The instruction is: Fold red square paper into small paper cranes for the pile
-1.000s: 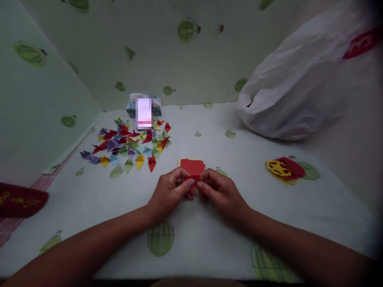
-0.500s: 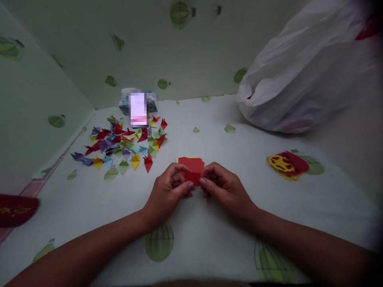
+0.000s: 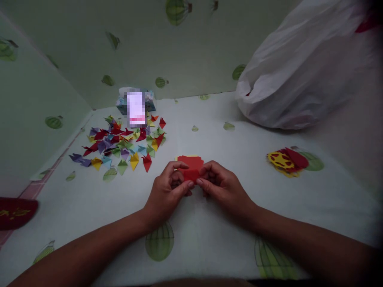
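My left hand [image 3: 167, 193] and my right hand [image 3: 221, 185] meet over the table centre, both pinching a small red paper piece [image 3: 191, 175] between fingertips. Just behind it a small stack of red paper squares [image 3: 191, 161] lies flat, with a yellow sheet edge showing under it. A pile of several folded paper triangles [image 3: 122, 143] in red, purple, yellow, green and blue spreads to the left, beyond my left hand.
The table carries a pale cloth with green balloon prints [image 3: 160, 241]. A large white plastic bag [image 3: 299, 71] fills the back right. A yellow and red paper wad [image 3: 285, 161] lies at right. A small box [image 3: 136, 101] stands behind the pile. A dark red object [image 3: 14, 211] sits at far left.
The view has shifted slightly, so everything sits a little higher. My fingers have reworked the red piece between them; both hands stay at the same spot.
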### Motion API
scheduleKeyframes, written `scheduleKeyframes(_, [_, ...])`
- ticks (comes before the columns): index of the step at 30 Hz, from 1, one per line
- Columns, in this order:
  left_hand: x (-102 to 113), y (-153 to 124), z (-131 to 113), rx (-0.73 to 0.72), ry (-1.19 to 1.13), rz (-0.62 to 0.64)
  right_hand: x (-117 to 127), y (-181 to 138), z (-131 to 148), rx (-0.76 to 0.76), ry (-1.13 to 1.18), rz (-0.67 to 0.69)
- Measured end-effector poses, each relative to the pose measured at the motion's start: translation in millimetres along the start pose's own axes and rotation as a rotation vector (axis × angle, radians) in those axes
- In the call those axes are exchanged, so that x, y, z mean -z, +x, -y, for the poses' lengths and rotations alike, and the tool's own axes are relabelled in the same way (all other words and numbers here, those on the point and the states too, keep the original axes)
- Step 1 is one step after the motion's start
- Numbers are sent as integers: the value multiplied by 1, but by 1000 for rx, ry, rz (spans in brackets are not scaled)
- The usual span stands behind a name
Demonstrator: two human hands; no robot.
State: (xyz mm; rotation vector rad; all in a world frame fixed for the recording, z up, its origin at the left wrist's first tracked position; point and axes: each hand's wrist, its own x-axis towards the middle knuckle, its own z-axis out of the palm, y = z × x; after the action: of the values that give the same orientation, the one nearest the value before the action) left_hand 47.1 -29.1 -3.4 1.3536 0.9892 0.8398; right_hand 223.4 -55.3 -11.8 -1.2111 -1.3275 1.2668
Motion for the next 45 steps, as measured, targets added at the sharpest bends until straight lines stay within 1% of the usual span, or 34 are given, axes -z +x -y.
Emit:
scheduleKeyframes(6, [0, 0, 2, -15, 44, 16, 1, 0, 0, 55, -74, 40])
scheduleKeyframes(9, [0, 0, 2, -28, 48, 34, 2, -1, 2, 58, -112, 34])
scheduleKeyframes(13, [3, 3, 3, -55, -10, 114, 4, 0, 4, -25, -28, 54])
scheduleKeyframes(16, [5, 6, 3, -24, -90, 176, 4, 2, 4, -71, 67, 69])
scheduleKeyframes(20, [8, 6, 0, -6, -163, 207, 5, 3, 3, -84, 103, 74])
scheduleKeyframes(24, [10, 5, -2, -14, -168, 239, 6, 3, 4, -92, 113, 71])
scheduleKeyframes(26, [10, 5, -2, -10, -149, 227, 6, 3, 6, -102, 122, 69])
scheduleKeyframes(30, [10, 7, 0, 21, -148, 156, 5, 3, 7, -111, 133, 86])
scheduleKeyframes(33, [10, 7, 1, 48, -163, 178, 5, 3, 7, -116, 125, 97])
scheduleKeyframes(37, [12, 9, 4, 44, -190, 211, 6, 2, 6, -145, 143, 135])
scheduleKeyframes(41, [13, 10, 6, 59, -235, 176, 5, 4, 5, -155, 222, 219])
scheduleKeyframes(43, [12, 11, 6, 60, -259, 150, 3, 5, 5, -144, 245, 232])
scheduleKeyframes(45, [11, 10, 6, 60, -275, 131, 2, 5, 5, -103, 218, 223])
